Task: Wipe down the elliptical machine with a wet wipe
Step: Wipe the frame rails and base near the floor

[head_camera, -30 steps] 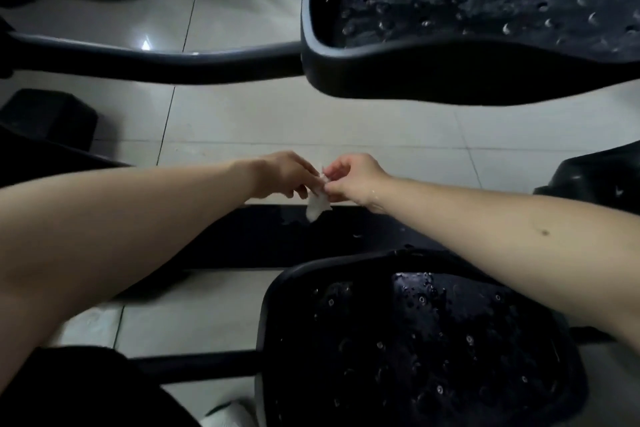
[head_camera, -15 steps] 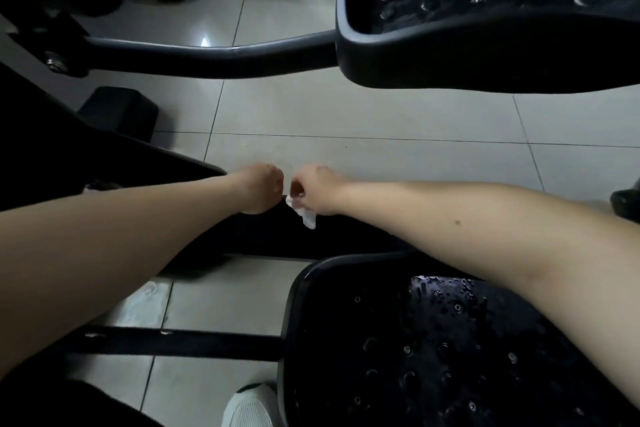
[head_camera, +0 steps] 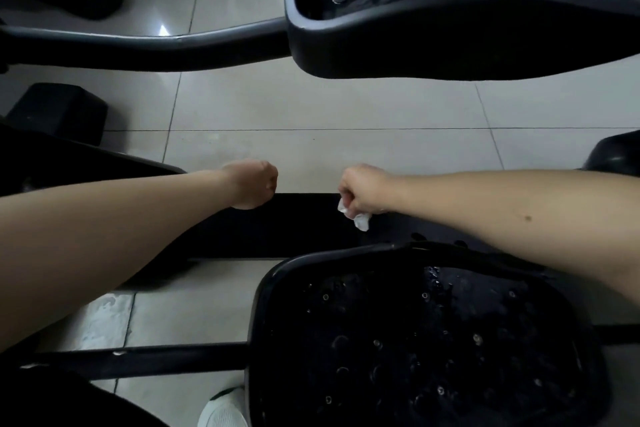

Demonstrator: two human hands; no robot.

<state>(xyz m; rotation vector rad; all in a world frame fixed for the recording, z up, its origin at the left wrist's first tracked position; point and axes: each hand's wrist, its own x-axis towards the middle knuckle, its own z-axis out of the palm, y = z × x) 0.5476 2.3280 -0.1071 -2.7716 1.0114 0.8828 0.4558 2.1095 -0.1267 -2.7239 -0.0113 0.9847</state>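
You're holding a wet wipe [head_camera: 360, 219] in your R hand [head_camera: 363, 189] over the elliptical machine's low beam [head_camera: 294, 222].

You're looking down at a pale, shiny tile floor [head_camera: 311, 107] w/ thin dark lines, and the room is looking dim. The machine's black parts are lying across the view, L to R: the far pedal [head_camera: 450, 31] w/ its bar [head_camera: 138, 45] reaching L, the beam under your hands, and the bumpy near pedal [head_camera: 415, 340] close to you. Your R hand is gripping the scrunched white wipe. Its long side is hanging down out of your fist, pointing at the near pedal. Can't tell if it's touching the beam. Your L hand [head_camera: 254, 184] is making a fist w/ nothing showing in it, apart from the R hand. A white shoe [head_camera: 221, 409] is peeking in at the bottom.
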